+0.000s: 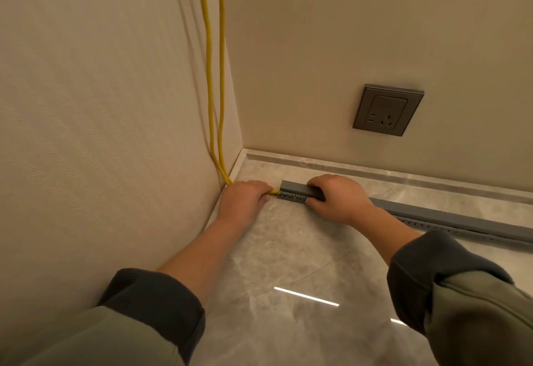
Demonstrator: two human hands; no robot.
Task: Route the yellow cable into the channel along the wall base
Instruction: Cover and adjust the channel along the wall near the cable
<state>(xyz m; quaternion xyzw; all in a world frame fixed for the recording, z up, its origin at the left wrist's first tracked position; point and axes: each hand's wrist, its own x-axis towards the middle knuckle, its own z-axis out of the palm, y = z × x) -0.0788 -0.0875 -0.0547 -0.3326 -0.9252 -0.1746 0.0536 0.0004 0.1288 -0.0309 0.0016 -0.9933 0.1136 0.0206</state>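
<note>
A glossy grey marble-look floor (288, 264) meets two beige textured walls at a corner, with a pale stone skirting (375, 171) along the wall base. One grey socket (388, 110) sits on the right-hand wall, above the channel (294, 188). That channel is a single long grey slotted trunking lying on the floor, running rightward from near the corner, just in front of the skirting. Two strands of yellow cable (215, 77) hang down the corner and bend at the floor toward the channel's open end. Two hands are in view. The left hand (245, 195), just left of the channel end, is closed around the cable. The right hand (334, 197) grips the channel close to its end, fingers curled over the top
</note>
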